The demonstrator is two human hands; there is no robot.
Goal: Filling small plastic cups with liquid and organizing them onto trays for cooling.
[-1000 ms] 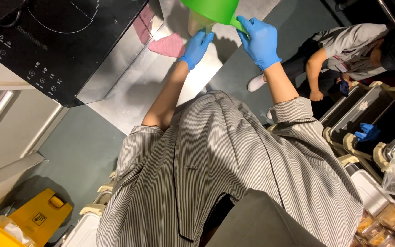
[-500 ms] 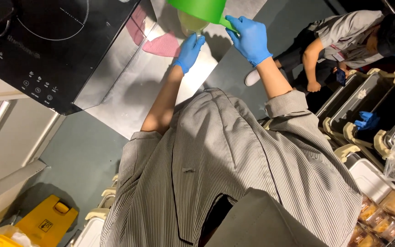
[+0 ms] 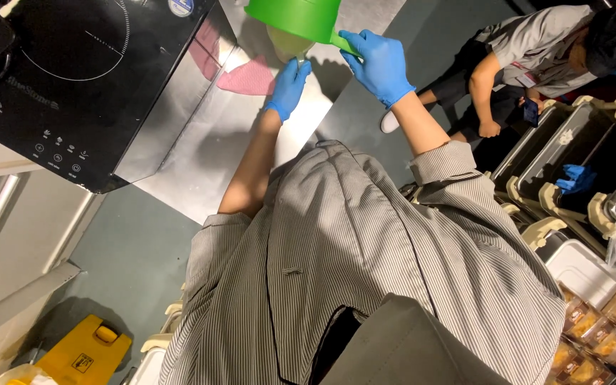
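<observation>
My right hand (image 3: 379, 64), in a blue glove, grips the handle of a green scoop-like container (image 3: 295, 17) held up at the top edge of the view. Right beneath it is a pale bowl (image 3: 286, 44), mostly covered by the green container. My left hand (image 3: 289, 87), also gloved in blue, pinches the near rim of that pale bowl. Both arms reach out over a steel counter (image 3: 201, 150). My grey striped shirt fills the lower half of the view.
A black induction cooktop (image 3: 58, 78) sits on the counter at left, with a pink cloth (image 3: 247, 77) beside it. Another person (image 3: 529, 50) crouches at upper right near racked metal trays (image 3: 572, 150). Packed food tubs (image 3: 607, 328) are at lower right, a yellow floor sign (image 3: 87, 353) at lower left.
The view has swung a little, showing more of the cooktop. The green container and both hands sit slightly further left in view and keep their hold.
</observation>
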